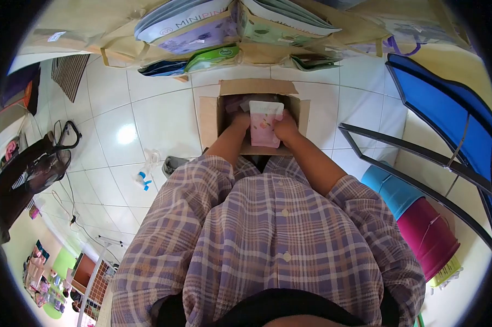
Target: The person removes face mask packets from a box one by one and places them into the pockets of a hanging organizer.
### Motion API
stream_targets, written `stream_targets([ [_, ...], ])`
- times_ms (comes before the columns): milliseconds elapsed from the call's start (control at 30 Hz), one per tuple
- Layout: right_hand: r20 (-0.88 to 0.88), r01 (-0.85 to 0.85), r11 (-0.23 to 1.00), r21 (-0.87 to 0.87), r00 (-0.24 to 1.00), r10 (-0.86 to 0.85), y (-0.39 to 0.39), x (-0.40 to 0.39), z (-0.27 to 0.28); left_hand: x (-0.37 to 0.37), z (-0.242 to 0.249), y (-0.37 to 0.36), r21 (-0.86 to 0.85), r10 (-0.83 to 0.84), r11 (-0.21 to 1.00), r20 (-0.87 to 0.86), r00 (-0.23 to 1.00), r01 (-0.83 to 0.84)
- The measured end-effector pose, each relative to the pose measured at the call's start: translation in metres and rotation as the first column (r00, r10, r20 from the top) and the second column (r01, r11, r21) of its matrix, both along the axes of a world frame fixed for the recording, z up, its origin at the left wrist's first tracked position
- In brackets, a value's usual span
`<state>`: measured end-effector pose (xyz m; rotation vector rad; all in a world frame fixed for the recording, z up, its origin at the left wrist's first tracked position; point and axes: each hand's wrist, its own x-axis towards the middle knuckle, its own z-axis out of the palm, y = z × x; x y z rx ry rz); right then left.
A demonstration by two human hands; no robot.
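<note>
An opened cardboard box (208, 124) stands on the floor between my legs, its flaps folded outward. My right hand (285, 128) grips a pink and white pouch (265, 131) by its right edge, holding it upright at the box opening. Fruit-like pictures are printed on the pouch's front. Down inside the box, my left hand (239, 120) is close to the pouch's left edge. Shadow and the pouch hide its fingers, so I cannot see whether it grips anything. More pale packets lie in the dark inside of the box, partly covered.
Hanging pocket organisers with flat packs (194, 35) are ahead. On the right lean a blue folding chair (442, 103) and stacked buckets (426, 234). A clear bottle with a blue cap (143, 179) lies on the tiles at left, near a black fan (50, 169) with a trailing cord.
</note>
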<state>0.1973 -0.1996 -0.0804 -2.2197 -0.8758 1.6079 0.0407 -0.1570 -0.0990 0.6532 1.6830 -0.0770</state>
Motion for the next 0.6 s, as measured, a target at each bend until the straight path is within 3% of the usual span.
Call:
stream_targets([
  [233, 0.120, -0.128, 0.991, 0.028, 0.985, 0.124, 0.007, -0.002, 0.004, -0.001, 0.003, -0.006, 0.228, 0.047, 0.973, -0.011, 0.999, -0.044],
  [300, -0.049, -0.024, 0.999, 0.046, 0.998, 0.026, 0.005, -0.004, -0.012, -0.002, 0.004, -0.007, 0.295, 0.063, 0.954, -0.016, 0.998, -0.055],
  [433, -0.065, 0.109, 0.993, 0.039, 0.992, -0.106, 0.003, -0.001, -0.017, -0.006, 0.004, -0.010, 0.412, 0.081, 0.909, -0.024, 0.996, -0.064],
  [500, -0.255, 0.169, 0.986, -0.013, 0.952, -0.167, 0.005, 0.001, -0.007, -0.013, 0.004, -0.015, 0.523, 0.099, 0.843, 0.077, 0.992, -0.125],
  [533, -0.261, 0.169, 0.986, -0.002, 0.951, -0.164, 0.007, 0.001, 0.000, -0.016, 0.005, -0.017, 0.534, 0.098, 0.837, 0.074, 0.992, -0.123],
  [600, -0.350, 0.207, 0.970, 0.125, 0.924, -0.152, 0.011, 0.003, 0.019, -0.022, 0.010, -0.017, 0.441, 0.149, 0.859, 0.274, 0.950, -0.262],
])
